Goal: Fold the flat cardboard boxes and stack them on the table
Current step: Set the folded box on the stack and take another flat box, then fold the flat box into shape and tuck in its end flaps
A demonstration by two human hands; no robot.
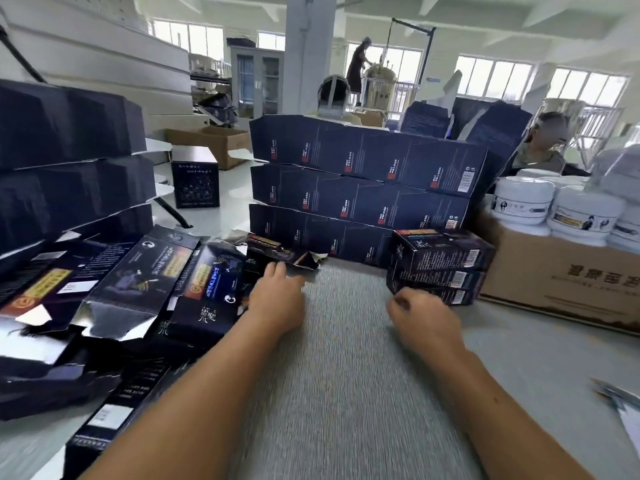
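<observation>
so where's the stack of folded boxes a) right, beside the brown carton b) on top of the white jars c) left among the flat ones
a: the folded boxes sit stacked on the right, beside the brown carton.

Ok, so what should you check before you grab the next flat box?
1. Left hand free: ok. Its fingers are straight and it holds nothing.
2. Right hand free: ok. Its fingers are curled, with nothing in them.
3. Flat boxes in reach: ok. The pile lies right beside the left hand.
4. Folding room on the grey mat: ok. It is bare between the hands.
5. Stack of folded boxes tidy: not ok. The boxes look a bit crooked on each other.
6. Left hand already touching a flat box: cannot tell, too blurry.
</observation>
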